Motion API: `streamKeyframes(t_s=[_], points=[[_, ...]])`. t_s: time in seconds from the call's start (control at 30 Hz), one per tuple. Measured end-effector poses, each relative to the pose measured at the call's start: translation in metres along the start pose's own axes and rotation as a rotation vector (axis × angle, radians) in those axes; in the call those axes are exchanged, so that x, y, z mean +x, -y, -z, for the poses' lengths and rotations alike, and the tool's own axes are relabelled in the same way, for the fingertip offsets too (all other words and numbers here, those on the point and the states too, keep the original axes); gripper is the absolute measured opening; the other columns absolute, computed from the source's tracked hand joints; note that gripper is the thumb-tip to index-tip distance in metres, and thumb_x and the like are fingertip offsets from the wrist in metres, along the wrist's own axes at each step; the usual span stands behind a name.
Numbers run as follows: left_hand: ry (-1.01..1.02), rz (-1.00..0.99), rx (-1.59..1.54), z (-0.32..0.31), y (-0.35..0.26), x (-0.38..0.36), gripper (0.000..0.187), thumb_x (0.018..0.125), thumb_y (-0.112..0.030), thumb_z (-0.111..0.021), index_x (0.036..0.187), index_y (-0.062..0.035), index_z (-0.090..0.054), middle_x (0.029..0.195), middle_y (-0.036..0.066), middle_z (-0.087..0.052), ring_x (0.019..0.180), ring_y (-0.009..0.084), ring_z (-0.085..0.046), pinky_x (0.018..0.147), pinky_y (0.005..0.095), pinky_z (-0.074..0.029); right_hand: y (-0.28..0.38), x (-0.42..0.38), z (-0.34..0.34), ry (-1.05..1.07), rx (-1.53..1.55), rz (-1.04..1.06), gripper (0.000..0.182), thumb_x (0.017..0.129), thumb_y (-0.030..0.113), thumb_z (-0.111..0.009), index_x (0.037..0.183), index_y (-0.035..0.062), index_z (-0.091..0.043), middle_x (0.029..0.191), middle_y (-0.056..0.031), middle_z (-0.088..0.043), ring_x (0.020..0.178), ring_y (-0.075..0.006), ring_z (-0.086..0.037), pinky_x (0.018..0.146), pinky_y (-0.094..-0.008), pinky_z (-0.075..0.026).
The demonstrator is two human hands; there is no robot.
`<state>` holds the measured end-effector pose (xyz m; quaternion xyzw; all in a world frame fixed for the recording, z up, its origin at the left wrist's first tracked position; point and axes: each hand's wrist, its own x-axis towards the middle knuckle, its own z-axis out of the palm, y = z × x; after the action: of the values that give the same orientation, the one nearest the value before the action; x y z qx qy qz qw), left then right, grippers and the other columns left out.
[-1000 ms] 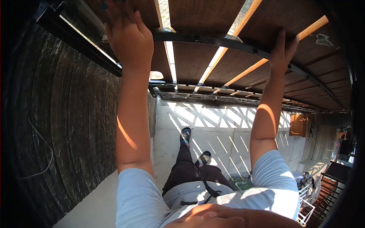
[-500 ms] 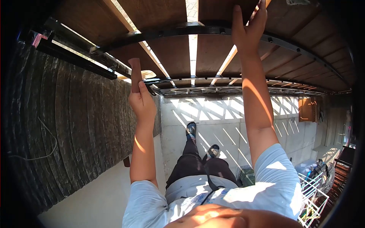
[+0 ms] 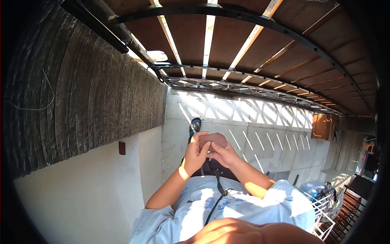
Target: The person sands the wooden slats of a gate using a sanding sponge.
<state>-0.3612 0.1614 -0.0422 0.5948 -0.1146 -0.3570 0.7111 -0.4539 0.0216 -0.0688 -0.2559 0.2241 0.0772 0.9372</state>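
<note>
A reddish-brown piece of sandpaper (image 3: 214,139), thin and bent over, is held in front of my body. My left hand (image 3: 196,151) grips its left side, the thumb on the near face. On the other side my right hand (image 3: 224,155) pinches the lower right part, its thumb close to the left one. Both hands are well below the brown wooden slats (image 3: 235,44) and their curved black metal frame (image 3: 219,11), touching neither.
A dark, ridged wall (image 3: 89,97) stands on the left above a pale wall surface (image 3: 81,187). The concrete floor (image 3: 260,150) carries stripes of sunlight. At right are a wooden box (image 3: 321,126), a white wire rack (image 3: 321,207) and a dark slatted piece (image 3: 351,203).
My left hand has brought the sandpaper down from beside the frame to my middle. My right hand has left the slats and now holds the sandpaper too. The sheet is now bent over.
</note>
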Motion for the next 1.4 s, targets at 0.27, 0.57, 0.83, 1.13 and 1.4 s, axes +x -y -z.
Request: streamKeyframes(t_s=[0.27,0.57,0.83,1.13,1.4], points=[[-0.065,-0.031,0.445,-0.007,-0.01,-0.105,0.024,0.094,-0.014,-0.077,0.113,-0.0015,-0.069,0.094,0.006,-0.075,0.085,0.0119,-0.069,0.073,0.0263,-0.051,0.018,-0.081,-0.015,0.078,-0.804,-0.022,0.029,0.103,0.023,-0.066,0.122,0.0016,-0.069,0.116,-0.0076,-0.072,0.109,-0.0186,-0.066,0.093,-0.0341,-0.053],[-0.139,-0.014,0.592,-0.009,-0.051,-0.153,0.014,0.092,-0.008,-0.076,0.1,0.0012,-0.071,0.088,0.011,-0.076,0.078,0.0171,-0.074,0.071,0.0293,-0.057,0.008,-0.094,-0.059,0.195,-0.977,-0.138,0.025,0.097,0.032,-0.074,0.112,0.0111,-0.075,0.095,-0.0072,-0.076,0.087,-0.0132,-0.069,0.081,-0.0314,-0.055],[-0.27,0.065,0.295,0.052,-0.033,-0.139,0.007,0.096,-0.003,-0.07,0.099,0.0028,-0.067,0.084,0.006,-0.069,0.067,0.0049,-0.065,0.058,0.0198,-0.05,-0.03,-0.036,-0.083,0.025,-0.74,-0.105,0.031,0.097,0.018,-0.076,0.119,-0.0019,-0.068,0.096,-0.0064,-0.074,0.088,-0.0115,-0.069,0.076,-0.0271,-0.055],[0.215,0.342,0.781,0.269,0.013,-0.188,0.058,0.104,-0.023,-0.064,0.152,-0.0007,-0.042,0.144,0.022,-0.058,0.129,0.0305,-0.059,0.113,0.0407,-0.043,-0.08,0.02,-0.123,-0.444,-0.483,-0.023,0.016,0.097,0.02,-0.076,0.102,0.0057,-0.069,0.086,0.0,-0.066,0.079,-0.008,-0.063,0.063,-0.0257,-0.052],[0.307,0.55,0.346,0.354,0.012,-0.276,0.062,0.11,-0.024,-0.042,0.165,-0.0037,-0.019,0.17,0.023,-0.018,0.156,0.0346,-0.023,0.126,0.0384,-0.018,-0.068,-0.004,-0.081,-0.677,-0.28,0.238,0.026,0.101,0.021,-0.07,0.116,0.001,-0.067,0.095,-0.0057,-0.071,0.08,-0.0144,-0.07,0.065,-0.0297,-0.059]])
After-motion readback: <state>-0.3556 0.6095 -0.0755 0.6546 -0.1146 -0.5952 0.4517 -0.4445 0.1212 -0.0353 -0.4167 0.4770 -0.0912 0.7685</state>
